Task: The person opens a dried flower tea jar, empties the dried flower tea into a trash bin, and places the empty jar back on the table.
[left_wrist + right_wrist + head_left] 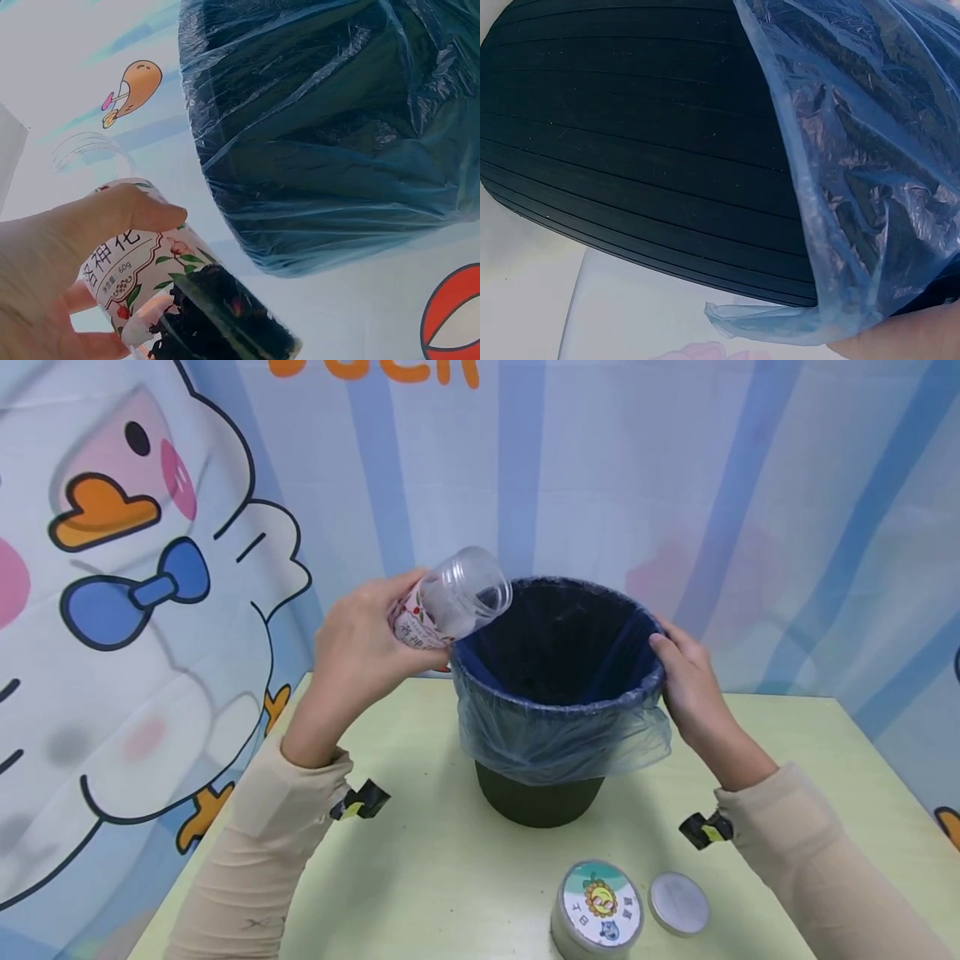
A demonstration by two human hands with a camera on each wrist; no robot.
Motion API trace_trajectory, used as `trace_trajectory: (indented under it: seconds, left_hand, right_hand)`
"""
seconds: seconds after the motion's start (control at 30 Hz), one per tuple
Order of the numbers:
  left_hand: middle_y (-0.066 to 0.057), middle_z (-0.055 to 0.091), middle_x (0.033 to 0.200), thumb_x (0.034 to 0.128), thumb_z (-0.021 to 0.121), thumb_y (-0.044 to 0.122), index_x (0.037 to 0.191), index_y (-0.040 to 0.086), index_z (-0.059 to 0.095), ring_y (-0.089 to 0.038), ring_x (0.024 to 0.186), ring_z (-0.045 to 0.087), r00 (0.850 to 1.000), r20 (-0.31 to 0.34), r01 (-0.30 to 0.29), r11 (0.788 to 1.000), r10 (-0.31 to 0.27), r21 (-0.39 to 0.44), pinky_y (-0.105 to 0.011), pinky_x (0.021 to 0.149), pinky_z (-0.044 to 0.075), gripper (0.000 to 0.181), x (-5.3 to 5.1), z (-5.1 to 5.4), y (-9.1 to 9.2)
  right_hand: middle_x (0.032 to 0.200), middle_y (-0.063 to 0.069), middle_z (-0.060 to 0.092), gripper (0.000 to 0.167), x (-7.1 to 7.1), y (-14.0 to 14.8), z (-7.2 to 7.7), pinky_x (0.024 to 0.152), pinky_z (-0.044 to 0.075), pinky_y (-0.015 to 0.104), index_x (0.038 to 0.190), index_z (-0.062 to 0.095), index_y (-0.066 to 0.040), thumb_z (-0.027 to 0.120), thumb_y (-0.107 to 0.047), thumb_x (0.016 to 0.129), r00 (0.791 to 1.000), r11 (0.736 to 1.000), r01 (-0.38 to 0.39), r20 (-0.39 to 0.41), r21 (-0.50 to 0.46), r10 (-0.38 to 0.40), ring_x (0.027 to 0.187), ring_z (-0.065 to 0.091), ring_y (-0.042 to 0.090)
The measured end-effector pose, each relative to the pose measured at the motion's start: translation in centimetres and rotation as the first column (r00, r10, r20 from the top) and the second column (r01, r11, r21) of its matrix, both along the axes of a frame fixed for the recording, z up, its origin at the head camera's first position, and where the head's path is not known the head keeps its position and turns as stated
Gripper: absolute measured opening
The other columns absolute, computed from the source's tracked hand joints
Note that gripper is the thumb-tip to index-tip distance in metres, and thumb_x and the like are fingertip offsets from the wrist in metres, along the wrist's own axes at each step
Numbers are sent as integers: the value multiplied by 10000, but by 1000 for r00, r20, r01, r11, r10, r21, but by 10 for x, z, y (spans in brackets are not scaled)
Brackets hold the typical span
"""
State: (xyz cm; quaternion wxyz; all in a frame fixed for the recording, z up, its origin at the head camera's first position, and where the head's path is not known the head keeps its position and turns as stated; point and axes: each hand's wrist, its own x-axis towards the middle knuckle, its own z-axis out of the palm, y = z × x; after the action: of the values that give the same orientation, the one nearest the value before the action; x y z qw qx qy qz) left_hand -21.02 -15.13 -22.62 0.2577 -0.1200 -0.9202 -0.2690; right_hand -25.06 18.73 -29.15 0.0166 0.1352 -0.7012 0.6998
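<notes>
My left hand grips a clear plastic jar by its labelled part. The jar has no lid on and is tilted, its mouth leaning toward the left rim of a black trash can. Dark dried petals lie in the jar's bottom end in the left wrist view. A translucent blue bag lines the can and folds down over its outside. At the can's right rim, my right hand holds the edge with the thumb over the bag. The right wrist view shows only a bit of this hand.
On the table in front of the can stands a round container with a sunflower picture on top. Beside it lies a flat silvery lid. A cartoon-printed cloth hangs close behind the table.
</notes>
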Motion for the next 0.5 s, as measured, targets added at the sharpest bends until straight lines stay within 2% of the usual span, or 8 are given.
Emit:
trace_trajectory:
  seconds: [0.2, 0.5]
  left_hand:
    - [-53, 640, 1125, 690, 899, 301, 1364, 261, 617, -227, 917, 549, 1000, -15, -3, 1000, 2, -7, -416, 690, 450, 732, -5, 3, 7]
    - [-73, 622, 1224, 686, 910, 236, 1347, 266, 634, -266, 1026, 543, 998, -60, 7, 1000, -7, 0, -451, 732, 457, 717, -13, 1, 15]
  right_hand:
    - [1651, 153, 29, 563, -1, -1, -1, 1188, 152, 376, 1576, 85, 0, 278, -227, 1099, 1000, 1000, -3, -10, -17, 3, 1504, 64, 279]
    - [1652, 143, 24, 560, -1, -1, -1, 1196, 109, 406, 1580, 85, -14, 263, -240, 1100, 1000, 1000, 12, -11, 16, -11, 1506, 45, 274]
